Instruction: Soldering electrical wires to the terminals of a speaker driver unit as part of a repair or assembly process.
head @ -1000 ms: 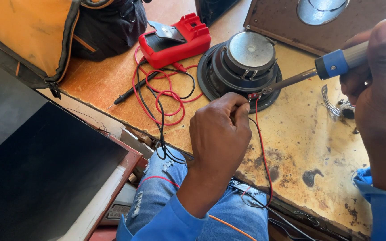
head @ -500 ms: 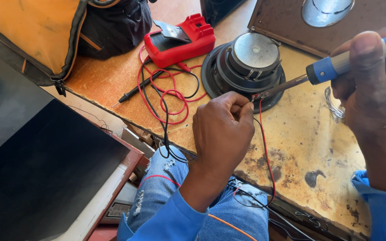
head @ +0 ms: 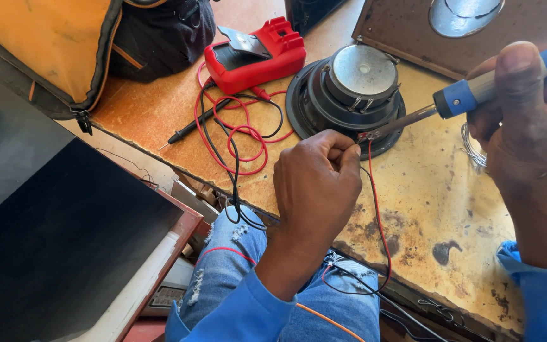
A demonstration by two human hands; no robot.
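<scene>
I hold the soldering iron [head: 470,95] in my right hand [head: 527,145], fingers closed around its blue grip, with the shaft angled down and left so the tip meets the terminal at the near rim of the speaker driver [head: 349,95]. My left hand [head: 318,183] is closed in a pinch on the red wire [head: 378,215], holding its end against that same terminal; this keeps the wire steady at the joint while the tip bears on it. The driver lies magnet-up near the middle of the bench [head: 425,209], close enough to the near edge for both hands to reach it.

The red wire drops from the pinch over the near edge of the bench toward my lap. A red multimeter [head: 254,57] lies toward the far edge, its red and black leads [head: 235,133] looped beside the driver. A coil of solder wire [head: 473,149] lies by my right hand.

The joint itself is too small to resolve. My left fingertips hide the wire end. The iron's handle is cut off at the right frame edge, and the bag [head: 64,50] at the far left corner is only partly in view.
</scene>
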